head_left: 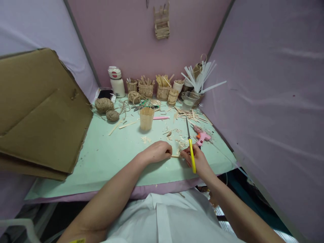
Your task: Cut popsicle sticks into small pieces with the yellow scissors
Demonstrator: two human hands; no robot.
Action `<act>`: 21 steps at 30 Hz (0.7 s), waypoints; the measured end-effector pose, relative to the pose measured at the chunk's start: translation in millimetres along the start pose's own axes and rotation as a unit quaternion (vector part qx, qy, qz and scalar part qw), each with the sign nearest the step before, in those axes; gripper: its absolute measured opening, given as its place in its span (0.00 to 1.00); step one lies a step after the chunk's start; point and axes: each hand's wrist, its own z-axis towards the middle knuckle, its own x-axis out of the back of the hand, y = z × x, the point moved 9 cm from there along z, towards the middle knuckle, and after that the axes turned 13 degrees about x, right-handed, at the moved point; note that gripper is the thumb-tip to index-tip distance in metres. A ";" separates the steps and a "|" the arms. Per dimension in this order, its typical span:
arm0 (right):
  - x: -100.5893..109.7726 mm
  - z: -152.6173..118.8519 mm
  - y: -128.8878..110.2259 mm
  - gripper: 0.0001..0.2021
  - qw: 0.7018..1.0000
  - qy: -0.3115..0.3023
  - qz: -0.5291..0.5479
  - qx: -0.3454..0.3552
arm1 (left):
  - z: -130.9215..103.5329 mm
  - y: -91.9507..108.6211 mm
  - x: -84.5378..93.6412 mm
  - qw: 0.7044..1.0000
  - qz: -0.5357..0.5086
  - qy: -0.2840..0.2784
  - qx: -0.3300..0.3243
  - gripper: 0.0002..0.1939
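My left hand (pixel 159 151) is closed on one end of a thin wooden stick (pixel 175 156), low over the front of the table. At the stick's other end are the fingertips of my right hand (pixel 198 158); whether they pinch it is too small to tell. Scissors with a yellow handle (pixel 192 157) rest in my right hand, their dark blades pointing away from me. Pale wood shavings (pixel 181 145) lie just beyond both hands. A cup made of wooden strips (pixel 146 119) stands farther back. Right of the scissors is a pink glue gun (pixel 202 137).
A large cardboard sheet (pixel 43 111) leans in at the left. Twine balls (pixel 104 105), a white bottle (pixel 117 82) and baskets of sticks (pixel 145 89) line the back. Loose wooden strips (pixel 191 114) and a clear cup (pixel 188 101) are at the back right. A pink pen (pixel 161 117) lies mid-table.
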 end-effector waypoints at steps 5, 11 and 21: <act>-1.0 -3.0 -8.9 0.23 1.000 0.008 0.015 -0.009 | -0.2 0.8 9.2 0.998 -0.016 0.055 0.008 0.11; 10.7 -4.8 -31.6 0.18 0.998 0.052 -0.020 0.008 | 3.8 -11.4 19.7 0.986 -0.136 0.091 0.045 0.09; 10.9 0.2 -30.0 0.22 0.995 0.050 0.084 0.011 | 12.2 -18.2 8.9 0.918 -0.387 0.051 0.064 0.11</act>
